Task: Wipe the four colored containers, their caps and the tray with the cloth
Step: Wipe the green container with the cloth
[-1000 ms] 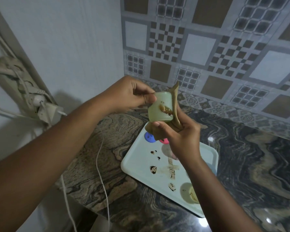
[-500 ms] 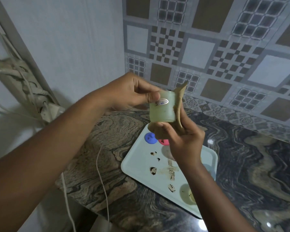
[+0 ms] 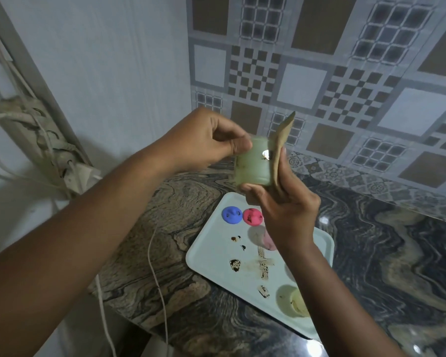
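Note:
My left hand [image 3: 206, 139] pinches the top of a pale green container [image 3: 252, 166] held up above the counter. My right hand [image 3: 283, 207] holds a brown cloth [image 3: 281, 148] against the container's right side, thumb under its base. Below lies a light blue tray [image 3: 211, 253] with dark stains on it. On the tray sit a blue cap [image 3: 231, 215], a pink cap [image 3: 252, 216], a pink container [image 3: 268, 240] partly hidden by my right wrist, and a yellowish container [image 3: 291, 300] near the front edge.
The tray lies on a dark marbled counter [image 3: 397, 253] that ends in a rounded left edge. A power strip with plugs [image 3: 44, 148] hangs on the left wall, and a white cable [image 3: 155, 266] trails over the counter edge. Patterned tiles cover the back wall.
The green container has turned in my hands, so its small label now faces right by the cloth. Both hands stay raised above the tray.

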{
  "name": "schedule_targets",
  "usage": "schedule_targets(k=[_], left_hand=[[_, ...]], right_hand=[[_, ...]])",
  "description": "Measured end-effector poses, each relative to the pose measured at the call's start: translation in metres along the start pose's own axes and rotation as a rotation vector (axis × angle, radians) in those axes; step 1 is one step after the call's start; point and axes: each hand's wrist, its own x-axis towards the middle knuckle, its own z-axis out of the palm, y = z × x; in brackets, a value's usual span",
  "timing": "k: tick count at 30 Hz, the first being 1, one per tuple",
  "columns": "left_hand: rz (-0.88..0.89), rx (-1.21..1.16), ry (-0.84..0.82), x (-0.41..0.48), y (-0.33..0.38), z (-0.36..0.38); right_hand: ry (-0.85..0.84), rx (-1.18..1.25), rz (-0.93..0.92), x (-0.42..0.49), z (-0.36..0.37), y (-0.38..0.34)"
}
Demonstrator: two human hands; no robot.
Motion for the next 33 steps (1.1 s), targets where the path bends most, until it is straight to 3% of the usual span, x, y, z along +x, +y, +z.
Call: schedule_targets(k=[6, 10, 16, 22, 33], left_hand=[[0.080, 0.094, 0.032, 0.005, 0.007, 0.012], [0.051, 0.034, 0.091, 0.006, 0.007, 0.007], [0.005, -0.117, -0.049, 0.007, 0.000, 0.000], [0.054, -0.009, -0.008, 0.009, 0.008, 0.013], [0.008, -0.091, 0.084, 0.019, -0.002, 0.011]], right_hand=[[0.031, -0.209, -0.140, 0.003, 0.004, -0.004], [0.044, -0.084, -0.095, 0.004, 0.001, 0.002], [0.001, -0.012, -0.008, 0.010, 0.000, -0.001], [0.021, -0.300, -0.180, 0.011, 0.006, -0.010], [0.088, -0.239, -0.149, 0.018, 0.005, -0.008]])
